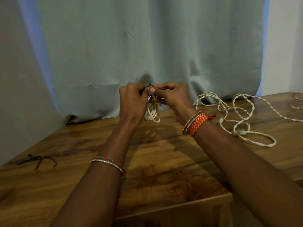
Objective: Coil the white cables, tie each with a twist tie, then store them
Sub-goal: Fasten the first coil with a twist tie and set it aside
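Near the middle of the frame both hands meet above the wooden table (147,161), held up in front of a pale grey-green curtain (131,38). The left hand (132,102) and the right hand (172,95) have their fingers curled in towards each other, pinching a dark twist tie (150,86) whose end sticks up between the fingertips. The tie seems to wrap the top of a coiled white cable (152,113), which hangs in small loops below the hands; the left hand covers part of the coil, so how the tie sits on it and how many loops there are is hard to make out. Whether the coil's lowest loops touch the table or hang just clear of it cannot be told.

To the right of the frame, a loose white cable (237,112) sprawls in twisted loops over the table, with what looks like a small connector near its lower part. At the far right edge more thin cable (297,99) is cut off by the frame. In the lower left a few dark spare ties (37,161) lie crossed on the wood, too blurred to count surely.

A beaded bangle (108,163) circles the left forearm; the right wrist wears a similar bangle beside an orange woven band (197,124)
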